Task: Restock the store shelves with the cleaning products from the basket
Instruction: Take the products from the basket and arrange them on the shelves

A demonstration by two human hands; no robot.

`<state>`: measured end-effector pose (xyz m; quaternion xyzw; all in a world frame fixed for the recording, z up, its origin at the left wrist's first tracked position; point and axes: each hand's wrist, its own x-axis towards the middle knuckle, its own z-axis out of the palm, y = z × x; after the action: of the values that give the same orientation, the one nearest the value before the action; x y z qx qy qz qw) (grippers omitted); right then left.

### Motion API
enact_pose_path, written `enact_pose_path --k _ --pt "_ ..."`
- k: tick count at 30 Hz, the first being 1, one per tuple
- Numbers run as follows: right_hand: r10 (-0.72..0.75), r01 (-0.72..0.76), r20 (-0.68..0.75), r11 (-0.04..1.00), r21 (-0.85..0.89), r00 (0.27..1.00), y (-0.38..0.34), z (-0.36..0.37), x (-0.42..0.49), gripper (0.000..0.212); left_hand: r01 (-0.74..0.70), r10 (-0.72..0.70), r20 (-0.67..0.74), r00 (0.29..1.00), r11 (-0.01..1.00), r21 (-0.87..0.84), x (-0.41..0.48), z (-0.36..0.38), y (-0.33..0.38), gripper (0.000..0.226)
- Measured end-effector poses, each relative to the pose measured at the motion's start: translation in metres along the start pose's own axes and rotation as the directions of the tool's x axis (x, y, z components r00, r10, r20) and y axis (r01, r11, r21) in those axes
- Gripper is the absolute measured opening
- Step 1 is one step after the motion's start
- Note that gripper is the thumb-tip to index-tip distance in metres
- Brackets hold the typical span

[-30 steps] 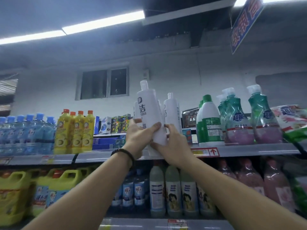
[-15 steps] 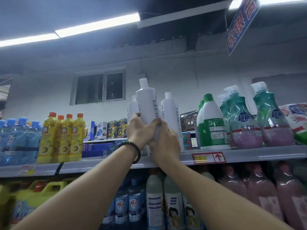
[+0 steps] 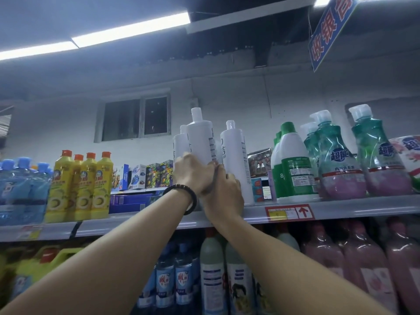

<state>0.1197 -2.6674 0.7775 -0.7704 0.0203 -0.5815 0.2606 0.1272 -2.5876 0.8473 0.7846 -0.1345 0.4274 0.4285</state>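
Head view: left hand and right hand both grip white bottle, upright on top shelf among matching bottles. Release pending; basket unseen, remainder unknown.

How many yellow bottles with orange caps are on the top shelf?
4, side by side at the shelf's left: first, second, third, fourth. More may stand hidden behind them.
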Motion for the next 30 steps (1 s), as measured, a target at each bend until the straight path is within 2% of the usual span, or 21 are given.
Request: enact_pose_path --k 3,10,23,30 --pt "0.004 -0.004 0.033 1.000 0.013 0.999 0.002 0.000 -0.004 0.065 -0.012 0.012 0.008 1.000 0.999 0.038 -0.005 0.005 -0.004 0.071" --pt "0.003 -0.007 0.067 0.999 0.052 0.998 0.003 -0.004 -0.003 0.073 -0.039 0.038 0.012 0.999 0.998 0.049 -0.009 0.005 0.005 0.073" --pt "-0.073 0.065 0.073 0.992 0.108 0.995 0.015 -0.009 -0.003 0.065 -0.069 0.064 0.044 0.997 0.989 0.133 -0.004 0.011 0.009 0.075" --pt "-0.135 0.124 0.129 0.988 0.094 0.982 0.020 -0.010 -0.008 0.055 -0.106 0.099 0.066 0.993 0.987 0.123 -0.010 0.011 0.001 0.059"
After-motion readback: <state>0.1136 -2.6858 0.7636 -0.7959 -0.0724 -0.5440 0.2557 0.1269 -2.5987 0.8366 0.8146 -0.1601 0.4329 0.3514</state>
